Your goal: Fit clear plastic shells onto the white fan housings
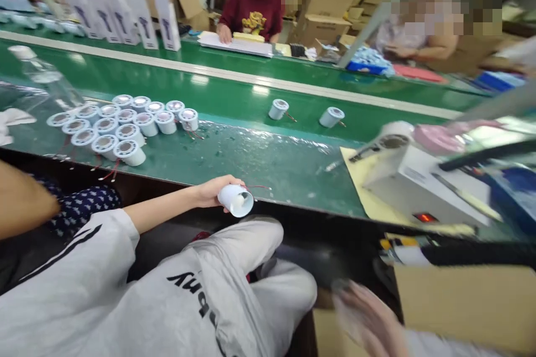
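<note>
Resting in left hand [211, 191]: white cylindrical part [235, 199], thin red wire.

Right hand [368, 318] blurred, its grip unreadable.
</note>
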`<action>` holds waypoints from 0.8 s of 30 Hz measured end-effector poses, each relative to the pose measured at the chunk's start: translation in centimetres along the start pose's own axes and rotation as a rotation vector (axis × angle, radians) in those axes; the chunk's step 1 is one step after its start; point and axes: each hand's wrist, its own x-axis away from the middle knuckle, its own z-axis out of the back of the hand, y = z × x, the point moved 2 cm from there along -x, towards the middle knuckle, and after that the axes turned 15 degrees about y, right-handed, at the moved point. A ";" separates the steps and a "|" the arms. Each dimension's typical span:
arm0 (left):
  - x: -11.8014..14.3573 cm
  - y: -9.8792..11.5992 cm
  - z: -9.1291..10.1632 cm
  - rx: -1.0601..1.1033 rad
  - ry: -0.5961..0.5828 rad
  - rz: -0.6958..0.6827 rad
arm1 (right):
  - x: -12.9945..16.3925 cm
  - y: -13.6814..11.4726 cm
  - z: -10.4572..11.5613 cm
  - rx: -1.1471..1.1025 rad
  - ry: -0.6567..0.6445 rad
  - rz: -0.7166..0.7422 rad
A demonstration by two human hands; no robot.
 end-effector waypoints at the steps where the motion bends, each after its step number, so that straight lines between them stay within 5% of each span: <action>1: -0.7 -0.4 -1.5 -0.011 -0.072 0.036 | 1.2 0.5 0.9 0.025 0.025 0.013; 4: -1.6 -1.0 -4.4 -0.171 -0.294 0.079 | 3.5 0.7 0.2 0.135 0.052 0.148; 7: -1.6 -0.8 -5.4 -0.460 -0.448 -0.050 | 3.7 0.6 -2.5 0.298 0.018 0.168; 13: -0.3 -0.4 -6.2 -0.798 -0.332 -0.566 | 3.8 1.8 -4.1 0.159 -0.182 -0.026; 17: 0.1 -0.8 -6.5 -0.807 -0.258 -0.670 | 4.6 2.7 -4.3 0.158 -0.185 -0.100; 24: -0.4 -1.2 -6.1 -0.789 -0.324 -0.738 | 4.3 1.8 -3.8 0.372 0.013 0.076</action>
